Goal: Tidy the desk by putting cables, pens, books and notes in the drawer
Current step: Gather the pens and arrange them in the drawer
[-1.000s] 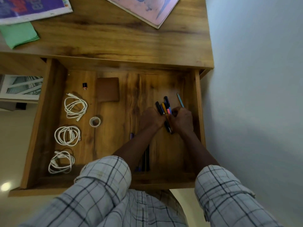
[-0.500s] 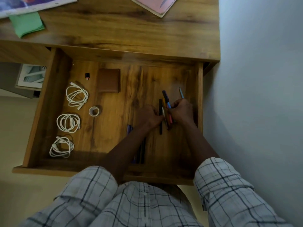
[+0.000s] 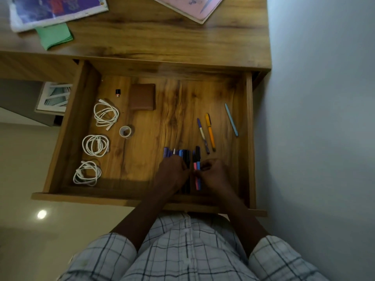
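Reaching into the open wooden drawer (image 3: 75, 128) with its streaked, glossy grain, the person's left grip (image 3: 172, 173) lies curled, knuckles up, on a tight row of purple, blue and black plastic pens (image 3: 179, 154) set side by side near the drawer's front; I cannot tell whether it clasps any of them. The right grip (image 3: 213, 175) is narrow, its fingertips (image 3: 203, 169) pinching a pair of black-capped markers with pink and blue barrels (image 3: 196, 179) just to the right of that row. Further back lie a slim purple pen (image 3: 203, 134) and an orange pen (image 3: 210, 130), nearly parallel and close together, and a pale blue pen (image 3: 231, 119) near the right wall. Along the left side three coiled white cables (image 3: 95, 145) sit in a line, with a small roll of clear tape (image 3: 125, 131), a flat brown leather wallet (image 3: 142, 96) and a tiny black-and-red plug (image 3: 117, 92) beside them. On the wooden bench (image 3: 162, 37) above rest a folded green note (image 3: 54, 36), a glossy blue-and-purple magazine (image 3: 54, 9) partly over it, and a pink soft-cover book (image 3: 188, 7).
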